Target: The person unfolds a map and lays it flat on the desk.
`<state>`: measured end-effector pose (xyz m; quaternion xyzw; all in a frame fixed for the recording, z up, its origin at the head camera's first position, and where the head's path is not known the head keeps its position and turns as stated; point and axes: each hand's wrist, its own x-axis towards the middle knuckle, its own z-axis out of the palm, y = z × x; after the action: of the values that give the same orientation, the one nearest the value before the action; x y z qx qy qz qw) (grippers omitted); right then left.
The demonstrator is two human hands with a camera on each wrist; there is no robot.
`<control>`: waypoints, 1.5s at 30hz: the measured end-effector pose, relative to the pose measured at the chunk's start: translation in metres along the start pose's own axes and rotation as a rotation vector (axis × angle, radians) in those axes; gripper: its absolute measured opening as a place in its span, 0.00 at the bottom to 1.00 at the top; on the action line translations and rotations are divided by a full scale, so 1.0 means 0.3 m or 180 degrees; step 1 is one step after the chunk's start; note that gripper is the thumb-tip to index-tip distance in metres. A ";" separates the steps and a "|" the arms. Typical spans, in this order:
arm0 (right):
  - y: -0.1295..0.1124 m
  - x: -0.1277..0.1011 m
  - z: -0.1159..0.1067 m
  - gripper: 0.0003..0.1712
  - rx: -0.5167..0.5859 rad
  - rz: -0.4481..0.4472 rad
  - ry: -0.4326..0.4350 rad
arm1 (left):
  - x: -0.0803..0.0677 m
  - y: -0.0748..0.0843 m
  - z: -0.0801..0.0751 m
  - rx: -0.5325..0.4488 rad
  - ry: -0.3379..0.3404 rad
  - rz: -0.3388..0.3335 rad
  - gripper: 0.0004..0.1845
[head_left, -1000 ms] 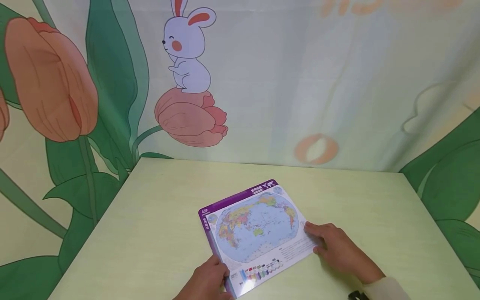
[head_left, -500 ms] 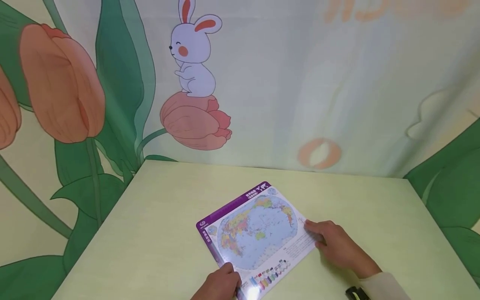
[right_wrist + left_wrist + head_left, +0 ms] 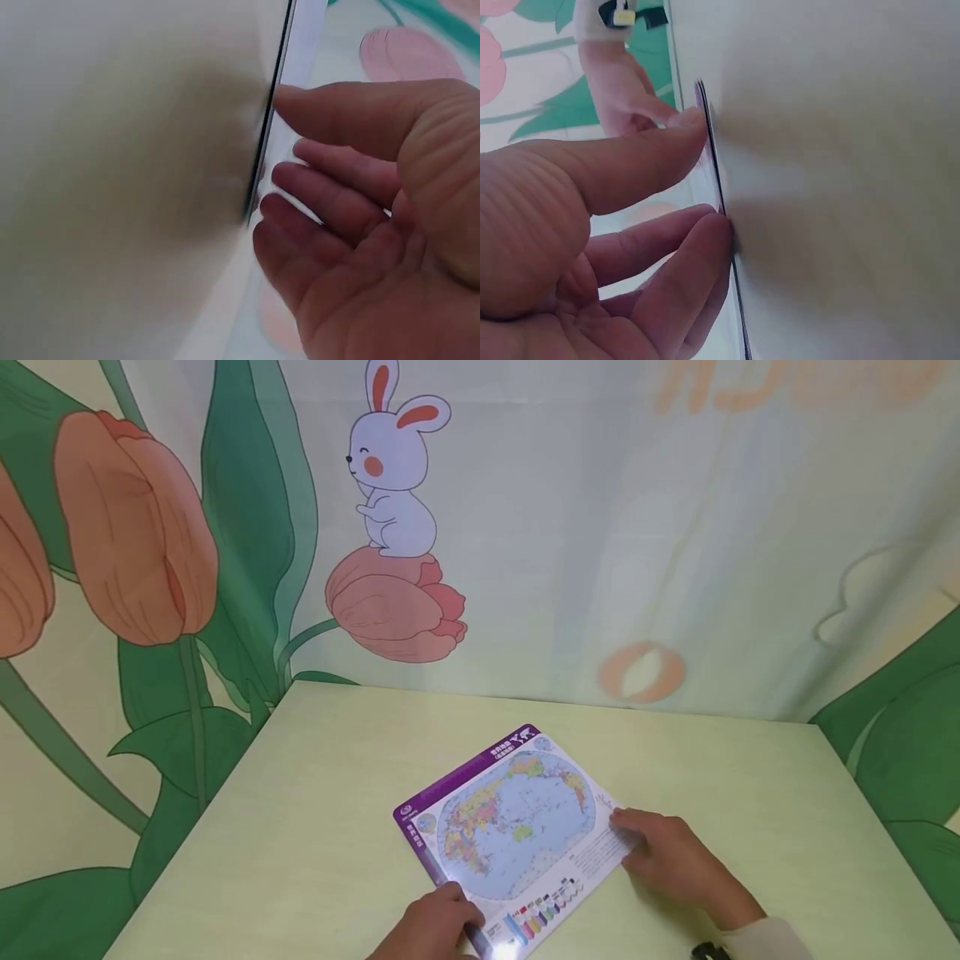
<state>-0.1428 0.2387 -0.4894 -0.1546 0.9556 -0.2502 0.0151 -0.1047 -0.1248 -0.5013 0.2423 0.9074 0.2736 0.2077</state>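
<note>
A world map sheet point(image 3: 517, 835) with a purple border lies at a slant, face up, at the front middle of the table. At its lower left edge my left hand point(image 3: 431, 925) holds it, the thumb and curled fingers meeting the thin edge in the left wrist view. My right hand point(image 3: 671, 860) holds the right edge. Seen from the right wrist, the thumb tip meets the sheet's edge point(image 3: 271, 112) and the other fingers curve close to it. Whether the sheet is slightly raised or flat on the table I cannot tell.
The pale table point(image 3: 300, 827) spreads around the map. Behind it hangs a cloth point(image 3: 540, 527) printed with a rabbit and tulips, covering both sides as well. A black band point(image 3: 708, 952) shows at the right sleeve.
The map has turned a little counterclockwise between the hands. My left hand has moved slightly right along with its edge; the right hand stays nearly in place. The head view has shifted slightly.
</note>
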 end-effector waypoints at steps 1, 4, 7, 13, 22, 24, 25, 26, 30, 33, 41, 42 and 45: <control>-0.017 -0.006 0.007 0.32 0.0008 0.0020 0.0027 | -0.003 0.005 -0.015 -0.0108 -0.0020 -0.0102 0.21; -0.086 -0.026 0.033 0.31 0.0020 0.0105 0.0065 | -0.013 0.005 -0.060 -0.0289 0.0077 -0.0360 0.22; -0.164 -0.039 0.063 0.31 0.0034 0.0265 0.0044 | -0.018 -0.028 -0.105 -0.0147 0.0375 -0.0284 0.22; -0.281 -0.042 0.108 0.35 0.0159 0.0435 -0.0142 | 0.001 -0.116 -0.178 0.0105 0.0980 -0.0137 0.21; -0.361 -0.068 0.150 0.36 0.0173 0.0229 -0.0280 | 0.044 -0.207 -0.255 -0.0050 0.1268 -0.0336 0.20; -0.374 -0.073 0.156 0.35 0.0147 0.0164 -0.0299 | 0.052 -0.226 -0.267 -0.0151 0.1277 -0.0341 0.19; -0.382 -0.076 0.159 0.35 0.0166 0.0144 -0.0319 | 0.057 -0.236 -0.273 -0.0197 0.1273 -0.0359 0.19; -0.390 -0.078 0.162 0.35 0.0193 0.0124 -0.0345 | 0.061 -0.245 -0.279 -0.0225 0.1260 -0.0364 0.19; -0.422 -0.080 0.180 0.37 0.0347 0.0216 -0.0555 | 0.083 -0.275 -0.302 -0.0248 0.1142 -0.0429 0.20; -0.445 -0.072 0.196 0.35 0.0465 0.0306 -0.0733 | 0.102 -0.290 -0.321 -0.0251 0.1042 -0.0451 0.22; -0.461 -0.069 0.261 0.37 0.0183 -0.0107 -0.0822 | 0.146 -0.325 -0.328 -0.0193 0.0896 -0.0377 0.23; -0.462 -0.070 0.267 0.40 0.0152 -0.0130 -0.0827 | 0.151 -0.328 -0.328 -0.0194 0.0876 -0.0348 0.23; -0.468 -0.074 0.277 0.42 0.0054 -0.0267 -0.0741 | 0.161 -0.335 -0.328 -0.0180 0.0826 -0.0260 0.23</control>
<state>-0.0724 0.0901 -0.4953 -0.2224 0.9379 -0.2391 0.1167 -0.2260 -0.2108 -0.4980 0.1618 0.9276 0.3195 0.1063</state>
